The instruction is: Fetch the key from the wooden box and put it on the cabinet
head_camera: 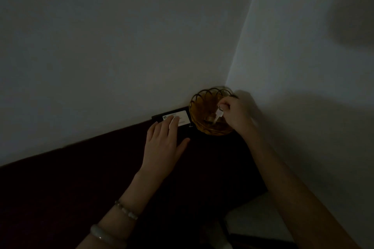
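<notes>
The scene is dim. A round woven wooden box (200,107) with a looped rim stands in the wall corner on a dark cabinet top (91,178). My right hand (238,113) is over the box with its fingers pinched on a pale key (218,115) that hangs down inside the rim. My left hand (164,141) lies flat on the cabinet top to the left of the box, fingers spread, fingertips on a dark flat item with a white label (182,117).
Pale walls meet in a corner right behind the box. The cabinet's right edge drops off near a pale surface (257,216) at lower right. Bracelets circle my left wrist (125,210).
</notes>
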`<state>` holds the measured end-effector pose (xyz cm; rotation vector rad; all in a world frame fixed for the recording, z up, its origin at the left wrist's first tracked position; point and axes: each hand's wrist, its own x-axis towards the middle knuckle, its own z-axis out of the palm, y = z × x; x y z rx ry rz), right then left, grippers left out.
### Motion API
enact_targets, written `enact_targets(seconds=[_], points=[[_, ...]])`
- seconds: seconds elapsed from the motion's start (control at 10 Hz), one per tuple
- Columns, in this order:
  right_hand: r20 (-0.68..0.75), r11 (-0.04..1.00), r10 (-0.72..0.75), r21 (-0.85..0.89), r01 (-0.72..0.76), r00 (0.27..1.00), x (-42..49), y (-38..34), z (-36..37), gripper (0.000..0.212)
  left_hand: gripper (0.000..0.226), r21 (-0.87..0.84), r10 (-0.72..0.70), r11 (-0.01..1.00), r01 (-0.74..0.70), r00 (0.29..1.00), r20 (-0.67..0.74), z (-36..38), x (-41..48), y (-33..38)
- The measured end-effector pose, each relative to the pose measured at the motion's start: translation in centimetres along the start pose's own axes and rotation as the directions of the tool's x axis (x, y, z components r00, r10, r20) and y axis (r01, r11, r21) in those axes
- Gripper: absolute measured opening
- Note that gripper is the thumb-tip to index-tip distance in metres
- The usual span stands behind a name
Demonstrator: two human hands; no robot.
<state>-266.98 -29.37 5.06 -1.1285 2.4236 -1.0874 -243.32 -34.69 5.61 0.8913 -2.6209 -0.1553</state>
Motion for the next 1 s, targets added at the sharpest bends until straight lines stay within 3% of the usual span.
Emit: enact_targets(seconds=[0.2,0.4,0.7,1.0], points=[[0.165,0.980,0.040,-0.196,-0.007,0.985,1.6,0.2,1.0,0.016,0.059,0.013,-0.013,1.000,0.013,0.999,0.034,0.8,0.6,-0.3],[0.208,0.966,0.025,-0.255,0.029,0.978,1.2,-0.3,0.8,0.027,0.060,0.027,-0.031,0.999,0.030,0.998,0.050,1.0,0.8,-0.4],[0.070,0.944,-0.149,-0.286,0.163,0.986,-3.6,-2.4,-1.2,0.030,0.057,0.044,-0.036,0.998,0.037,0.999,-0.012,0.5,0.8,-0.5],[-0.101,0.879,-0.346,-0.383,0.284,0.933,-11.3,-5.6,-3.0,0.046,0.060,0.039,0.018,0.999,-0.014,0.995,-0.103,-1.6,-0.8,1.2]])
